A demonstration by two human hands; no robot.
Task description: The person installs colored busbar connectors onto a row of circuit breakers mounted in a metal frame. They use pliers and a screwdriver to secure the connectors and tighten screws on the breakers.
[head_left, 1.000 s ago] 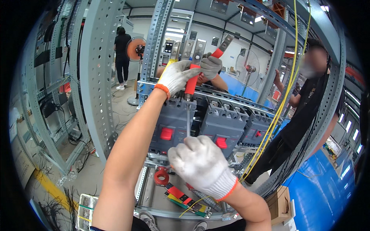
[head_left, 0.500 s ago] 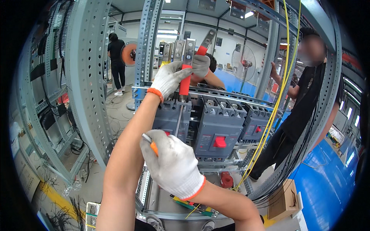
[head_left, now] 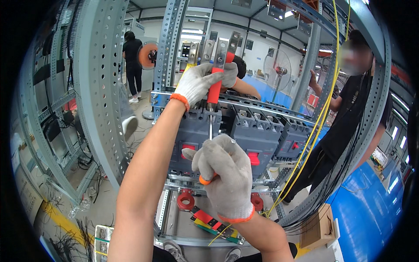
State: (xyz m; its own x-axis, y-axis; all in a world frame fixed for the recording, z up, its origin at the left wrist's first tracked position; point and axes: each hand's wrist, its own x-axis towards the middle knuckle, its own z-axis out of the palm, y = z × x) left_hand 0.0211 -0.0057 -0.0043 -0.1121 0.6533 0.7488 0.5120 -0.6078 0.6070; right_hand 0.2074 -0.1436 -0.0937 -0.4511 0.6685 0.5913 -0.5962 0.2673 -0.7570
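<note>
My left hand [head_left: 196, 85], in a white glove with an orange cuff, is closed round a metal busbar with a red sleeve [head_left: 214, 91]. The bar's lower end meets the top of a grey circuit breaker [head_left: 198, 126]. My gloved right hand [head_left: 229, 177] is wrapped round a driver whose long metal shaft [head_left: 211, 124] reaches up to the foot of that bar. A bit of orange shows under the fingers; the rest of the handle is hidden. Just behind the bar is a co-worker's gloved hand [head_left: 230, 75], beside another red-sleeved bar [head_left: 233, 46].
More grey breakers [head_left: 255, 135] stand to the right on the perforated frame. Yellow wires [head_left: 325, 102] hang down the right side. Below lie red rings [head_left: 186, 200] and coloured strips [head_left: 218, 227]. A person [head_left: 349, 105] stands at the right; a cardboard box [head_left: 317, 227] sits near the post.
My right hand has moved right and turned, its fingers now up by the shaft. My left hand still grips the sleeved bar. A shoe has appeared behind the left post.
</note>
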